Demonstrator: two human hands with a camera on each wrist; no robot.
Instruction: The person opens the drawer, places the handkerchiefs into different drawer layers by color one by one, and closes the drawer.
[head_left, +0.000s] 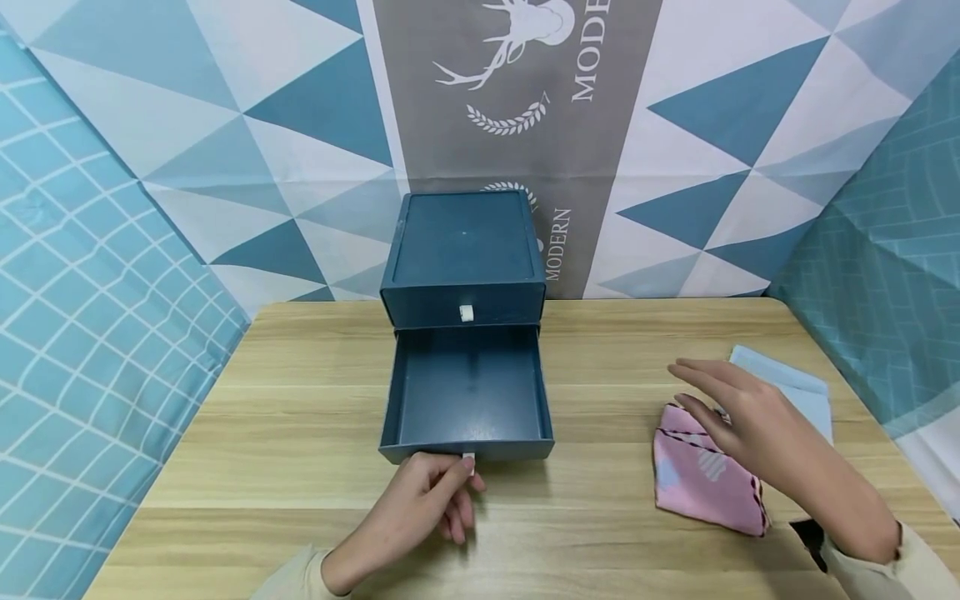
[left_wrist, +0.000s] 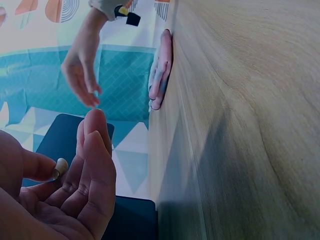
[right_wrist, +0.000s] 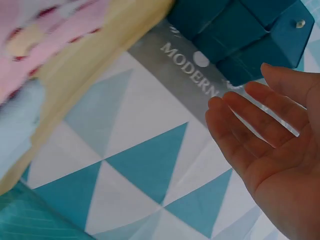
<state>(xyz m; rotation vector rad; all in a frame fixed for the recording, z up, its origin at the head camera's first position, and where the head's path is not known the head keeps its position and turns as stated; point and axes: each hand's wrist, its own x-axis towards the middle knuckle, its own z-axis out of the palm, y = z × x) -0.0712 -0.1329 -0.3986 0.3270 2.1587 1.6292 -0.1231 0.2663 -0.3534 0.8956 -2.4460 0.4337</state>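
A dark blue two-drawer box (head_left: 463, 242) stands at the back of the table, its lower drawer (head_left: 468, 400) pulled out with a bare floor showing. My left hand (head_left: 431, 496) pinches the small white pull tab (head_left: 468, 463) on that drawer's front between thumb and finger; in the left wrist view the tab (left_wrist: 60, 169) shows at the thumb tip. Over the right side of the table my right hand (head_left: 757, 425) hangs with relaxed fingers, holding nothing. Beneath it lies a folded pink cloth (head_left: 705, 483) with dark stitched edges, and a folded light blue cloth (head_left: 795, 392) is behind.
The upper drawer (head_left: 431, 308) is closed, with its own white tab (head_left: 467, 313). Patterned sheeting (head_left: 300, 125) rises behind the wooden table (head_left: 300, 400), and blue sheets (head_left: 90, 275) hang at the sides.
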